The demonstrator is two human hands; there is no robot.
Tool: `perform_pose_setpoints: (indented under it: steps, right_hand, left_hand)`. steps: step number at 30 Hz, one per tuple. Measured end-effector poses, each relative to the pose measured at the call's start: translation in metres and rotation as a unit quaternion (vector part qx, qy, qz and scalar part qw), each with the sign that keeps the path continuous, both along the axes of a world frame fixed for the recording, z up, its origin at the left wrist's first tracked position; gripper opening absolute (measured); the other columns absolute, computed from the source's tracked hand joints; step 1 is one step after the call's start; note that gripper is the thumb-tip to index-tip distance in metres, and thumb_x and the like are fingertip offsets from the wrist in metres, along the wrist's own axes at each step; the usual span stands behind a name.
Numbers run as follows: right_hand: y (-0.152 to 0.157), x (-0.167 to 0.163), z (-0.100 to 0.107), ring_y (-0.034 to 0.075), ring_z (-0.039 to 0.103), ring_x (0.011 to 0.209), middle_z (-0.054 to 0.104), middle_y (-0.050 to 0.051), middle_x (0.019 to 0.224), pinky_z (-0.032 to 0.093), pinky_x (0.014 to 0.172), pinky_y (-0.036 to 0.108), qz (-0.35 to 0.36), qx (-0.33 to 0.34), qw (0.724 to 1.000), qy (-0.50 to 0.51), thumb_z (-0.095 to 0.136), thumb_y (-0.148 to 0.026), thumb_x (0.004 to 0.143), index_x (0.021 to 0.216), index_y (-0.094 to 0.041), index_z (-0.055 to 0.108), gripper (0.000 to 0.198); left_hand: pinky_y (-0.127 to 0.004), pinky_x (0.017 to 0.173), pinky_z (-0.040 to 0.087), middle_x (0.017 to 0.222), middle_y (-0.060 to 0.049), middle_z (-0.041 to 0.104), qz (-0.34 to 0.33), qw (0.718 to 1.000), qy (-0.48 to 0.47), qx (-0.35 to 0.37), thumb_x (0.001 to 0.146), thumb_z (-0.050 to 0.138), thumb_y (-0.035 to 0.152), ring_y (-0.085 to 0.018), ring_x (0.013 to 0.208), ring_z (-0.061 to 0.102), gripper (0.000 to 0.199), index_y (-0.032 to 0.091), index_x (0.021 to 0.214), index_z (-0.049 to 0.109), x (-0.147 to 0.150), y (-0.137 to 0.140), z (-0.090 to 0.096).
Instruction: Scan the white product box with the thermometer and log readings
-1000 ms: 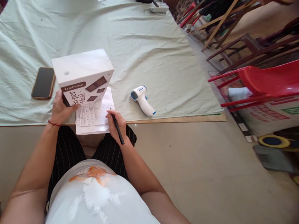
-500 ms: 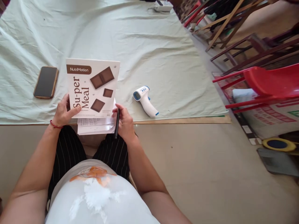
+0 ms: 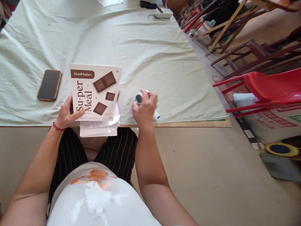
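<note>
My left hand point(image 3: 66, 113) grips the lower left corner of a white booklet point(image 3: 81, 67) marked "NutriMotion Su-per Meal", its thumb on the cover. Chocolate pieces are printed on the front. Below the booklet, loose white papers point(image 3: 98, 131) jut past the table's edge. My right hand point(image 3: 145, 108) is closed over a white and blue infrared thermometer point(image 3: 156, 115) lying on the cloth; the fingers hide most of its body. A small dark tip point(image 3: 118, 94), perhaps of the pen, shows at the booklet's right side.
A phone point(image 3: 49, 85) lies on the pale green tablecloth point(image 3: 94, 37) at the left. At the far edge are a white device point(image 3: 163, 13) and a dark object point(image 3: 148, 4). A red chair point(image 3: 270, 84) and wooden frames stand off to the right.
My right hand has let go of the black pen by the booklet, moved right and closed on the thermometer. My left hand still holds the booklet.
</note>
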State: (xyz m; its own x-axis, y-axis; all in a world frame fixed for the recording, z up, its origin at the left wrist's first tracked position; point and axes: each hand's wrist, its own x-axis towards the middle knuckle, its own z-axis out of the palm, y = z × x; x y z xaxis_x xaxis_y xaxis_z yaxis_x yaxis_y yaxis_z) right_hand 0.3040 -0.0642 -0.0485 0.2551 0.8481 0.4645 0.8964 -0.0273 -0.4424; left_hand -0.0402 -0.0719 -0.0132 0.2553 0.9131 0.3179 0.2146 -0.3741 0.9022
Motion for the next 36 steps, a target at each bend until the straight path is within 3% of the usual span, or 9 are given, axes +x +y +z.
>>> perform_pose_setpoints:
  steps: [3,7,9,12,14,16,19,23,36]
  right_hand:
    - [-0.005,0.027,0.003,0.040,0.054,0.119,0.058,0.023,0.128,0.050,0.097,0.067,-0.111,-0.084,0.990,-0.018,0.066,-0.035,0.084,0.123,-0.017,0.063,0.044]
    - [-0.010,0.043,0.011,0.036,0.061,0.105,0.066,0.018,0.108,0.052,0.094,0.058,-0.121,-0.199,0.972,0.019,0.068,-0.031,0.079,0.111,-0.017,0.065,0.035]
    - [-0.017,0.035,0.017,0.033,0.063,0.097,0.068,0.015,0.102,0.054,0.090,0.052,-0.107,-0.191,0.973,0.077,0.067,-0.031,0.077,0.112,-0.017,0.066,0.038]
    - [-0.040,0.004,0.027,0.025,0.064,0.087,0.069,0.008,0.096,0.056,0.080,0.043,-0.043,-0.089,0.963,0.252,0.063,-0.039,0.080,0.113,-0.021,0.065,0.038]
    - [-0.064,-0.026,0.036,0.020,0.063,0.080,0.068,0.004,0.092,0.056,0.073,0.036,0.032,-0.005,0.925,0.378,0.060,-0.045,0.085,0.108,-0.024,0.063,0.031]
    - [-0.090,-0.058,0.048,0.018,0.062,0.073,0.065,0.002,0.086,0.055,0.066,0.034,0.133,0.005,0.869,0.477,0.064,-0.048,0.085,0.100,-0.026,0.060,0.027]
    - [-0.117,-0.099,0.063,0.017,0.058,0.065,0.063,0.002,0.080,0.051,0.055,0.032,0.257,-0.076,0.761,0.591,0.075,-0.054,0.079,0.095,-0.026,0.060,0.036]
    - [-0.125,-0.127,0.070,0.011,0.048,0.059,0.058,-0.004,0.072,0.044,0.053,0.027,0.267,-0.181,0.656,0.682,0.085,-0.045,0.070,0.089,-0.025,0.058,0.039]
    - [-0.118,-0.142,0.066,0.010,0.047,0.055,0.059,-0.006,0.065,0.037,0.056,0.028,0.222,-0.236,0.582,0.746,0.085,-0.038,0.066,0.084,-0.023,0.063,0.033]
  left_hand:
    - [-0.041,0.086,0.065,0.121,-0.013,0.077,0.003,1.000,-0.001,0.000,0.080,0.083,0.063,-0.030,0.104,0.076,0.071,0.021,0.133,0.060,0.000,0.001,-0.001]
    - [-0.040,0.087,0.065,0.124,-0.013,0.075,-0.010,1.000,-0.008,-0.001,0.081,0.082,0.064,-0.030,0.107,0.076,0.074,0.021,0.136,0.057,0.001,0.001,-0.001]
    - [-0.041,0.091,0.064,0.128,-0.013,0.074,-0.010,1.000,0.000,0.011,0.081,0.082,0.065,-0.031,0.111,0.074,0.075,0.022,0.137,0.056,0.001,0.000,0.000]
    - [-0.042,0.095,0.063,0.132,-0.014,0.072,-0.007,0.999,0.023,0.026,0.082,0.080,0.067,-0.032,0.115,0.073,0.075,0.022,0.137,0.057,0.001,0.000,0.001]
    - [-0.043,0.096,0.063,0.131,-0.013,0.072,-0.008,0.999,0.033,0.028,0.083,0.079,0.068,-0.032,0.115,0.072,0.074,0.022,0.138,0.057,-0.001,-0.001,0.001]
    - [-0.043,0.095,0.062,0.129,-0.013,0.072,-0.004,0.999,0.041,0.029,0.083,0.079,0.067,-0.032,0.113,0.072,0.076,0.022,0.140,0.057,-0.002,-0.001,0.000]
    - [-0.044,0.093,0.062,0.126,-0.012,0.074,0.005,0.999,0.042,0.030,0.082,0.082,0.064,-0.031,0.109,0.073,0.077,0.022,0.142,0.056,-0.004,0.000,-0.003]
    - [-0.040,0.087,0.063,0.120,-0.011,0.076,-0.001,1.000,0.007,0.017,0.078,0.086,0.060,-0.030,0.103,0.074,0.075,0.021,0.137,0.060,-0.003,0.001,-0.005]
    - [-0.034,0.076,0.062,0.113,-0.010,0.078,-0.020,1.000,-0.012,-0.012,0.076,0.090,0.052,-0.026,0.094,0.074,0.063,0.020,0.124,0.065,-0.002,-0.001,0.004]
